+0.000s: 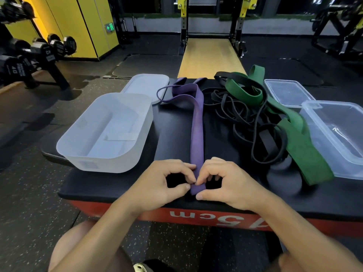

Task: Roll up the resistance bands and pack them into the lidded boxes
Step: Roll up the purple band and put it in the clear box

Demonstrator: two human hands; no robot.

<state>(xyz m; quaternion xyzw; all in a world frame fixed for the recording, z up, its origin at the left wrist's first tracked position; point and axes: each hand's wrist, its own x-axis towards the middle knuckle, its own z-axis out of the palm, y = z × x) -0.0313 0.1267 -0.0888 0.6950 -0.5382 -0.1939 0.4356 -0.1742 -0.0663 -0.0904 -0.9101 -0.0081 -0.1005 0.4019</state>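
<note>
Purple band (197,122), pinched at the platform's (176,134) near edge by our left hand (163,185) and right hand (225,183), may unroll if finger pressure slackens.

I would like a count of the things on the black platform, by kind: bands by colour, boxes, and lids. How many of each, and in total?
Purple band: 1
Green band: 1
Black bands: tangled, number cannot be told
White box: 1
Clear box: 1
White lid: 1
Clear lid: 1
Total: 6, plus the black bands.
</note>
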